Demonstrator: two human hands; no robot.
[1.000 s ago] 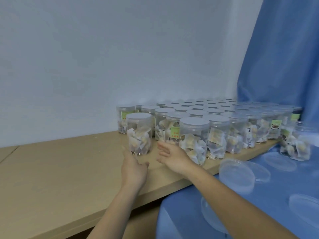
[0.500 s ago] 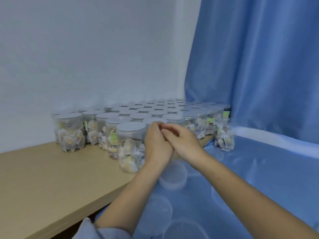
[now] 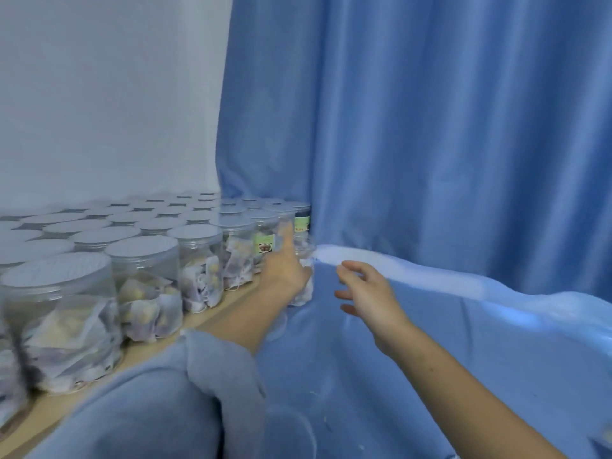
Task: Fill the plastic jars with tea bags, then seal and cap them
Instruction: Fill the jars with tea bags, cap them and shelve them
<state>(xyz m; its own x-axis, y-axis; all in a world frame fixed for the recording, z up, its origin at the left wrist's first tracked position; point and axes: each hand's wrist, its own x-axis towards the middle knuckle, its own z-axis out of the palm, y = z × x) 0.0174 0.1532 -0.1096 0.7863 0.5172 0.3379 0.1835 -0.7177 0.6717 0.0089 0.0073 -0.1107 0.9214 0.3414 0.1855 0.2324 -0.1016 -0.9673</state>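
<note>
**Clear plastic at the cloth's edge: where a reach could tip a jar**

Bare skin of the left hand (image 3: 285,272) lay against an uncapped jar (image 3: 304,289) standing on the blue cloth (image 3: 463,359), hard by the end of the packed rows. Its fingers pointed up and away; motion blur hid whether they curled round the jar or only pressed its side, so I could not tell its hold. The right hand (image 3: 367,291) hung just beside the same jar, fingers spread and loosely bent, holding nothing.

That jar held tea bags and appeared to have no lid, though it was mostly hidden behind the left hand. It stood on soft, rumpled cloth rather than on the table (image 3: 212,318), so a push from one side would likely rock it, and an open mouth would let bags spill.

Capped jars (image 3: 145,283) crowded close on the left, row behind row, filled and closed. A careless sweep of the left forearm or its sleeve (image 3: 212,376) might nudge the nearest ones, and with the front row near the table edge, one could slide off.

Loose lids (image 3: 288,432) lay faint on the cloth nearer the person. Being clear on blue, they would be easy to miss or press under a wrist.
</note>
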